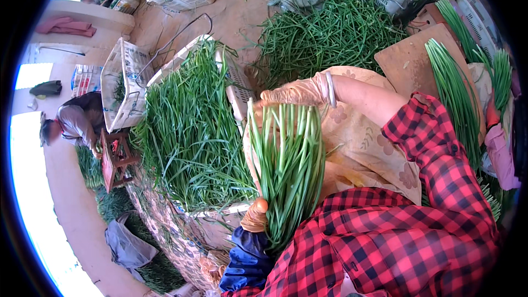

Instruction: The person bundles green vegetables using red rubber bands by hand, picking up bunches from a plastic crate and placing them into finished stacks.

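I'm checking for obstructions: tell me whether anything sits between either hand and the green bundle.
Nothing visible except apparent gloves: the left hand holds the green bundle at lower left; the right hand is at its pale upper ends.

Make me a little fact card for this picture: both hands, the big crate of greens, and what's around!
Left hand: gloved, holding the green bunch
Right hand: gloved, at the bunch's pale ends
Crate: white, heaped with loose leaves
Beyond right hand: pile of greens
Right side: brown board beside long stalks
Far left: another person
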The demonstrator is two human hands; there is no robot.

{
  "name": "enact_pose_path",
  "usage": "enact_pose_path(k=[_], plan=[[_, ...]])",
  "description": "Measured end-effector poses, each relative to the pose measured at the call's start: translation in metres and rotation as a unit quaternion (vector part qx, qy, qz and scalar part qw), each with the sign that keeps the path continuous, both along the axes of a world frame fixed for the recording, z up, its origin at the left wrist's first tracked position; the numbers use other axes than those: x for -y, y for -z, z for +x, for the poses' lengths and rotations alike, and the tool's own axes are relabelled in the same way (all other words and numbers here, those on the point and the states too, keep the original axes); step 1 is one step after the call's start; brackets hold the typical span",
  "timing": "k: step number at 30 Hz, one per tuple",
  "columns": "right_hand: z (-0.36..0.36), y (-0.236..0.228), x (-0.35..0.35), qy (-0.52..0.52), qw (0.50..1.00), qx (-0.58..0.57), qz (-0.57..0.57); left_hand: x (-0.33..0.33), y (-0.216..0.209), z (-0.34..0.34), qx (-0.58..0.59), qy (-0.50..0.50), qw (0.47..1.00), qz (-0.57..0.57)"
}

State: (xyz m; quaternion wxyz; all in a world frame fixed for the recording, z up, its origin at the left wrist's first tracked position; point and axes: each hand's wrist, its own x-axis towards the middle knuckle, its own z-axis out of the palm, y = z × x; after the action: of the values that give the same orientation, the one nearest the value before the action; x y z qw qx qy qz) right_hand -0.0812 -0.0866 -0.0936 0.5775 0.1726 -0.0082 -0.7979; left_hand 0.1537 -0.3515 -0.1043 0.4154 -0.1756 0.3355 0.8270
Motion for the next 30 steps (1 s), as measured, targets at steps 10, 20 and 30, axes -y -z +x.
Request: enact_pose_path(k=[10, 20, 30], plan=[[0.054, -0.011, 0.007, 0.12, 0.254, -0.931, 0.234, -0.027, -0.003, 0.01, 0.082, -0.094, 0.992, -0.019], [0.078, 0.003, 0.021, 0.113, 0.448, -0.817, 0.345, -0.045, -0.011, 0.007, 0.062, -0.127, 0.984, 0.11], [0.023, 0.02, 0.011, 0.199, 0.85, -0.402, 0.275, -0.043, -0.013, 0.008, 0.031, -0.058, 0.992, 0.104]])
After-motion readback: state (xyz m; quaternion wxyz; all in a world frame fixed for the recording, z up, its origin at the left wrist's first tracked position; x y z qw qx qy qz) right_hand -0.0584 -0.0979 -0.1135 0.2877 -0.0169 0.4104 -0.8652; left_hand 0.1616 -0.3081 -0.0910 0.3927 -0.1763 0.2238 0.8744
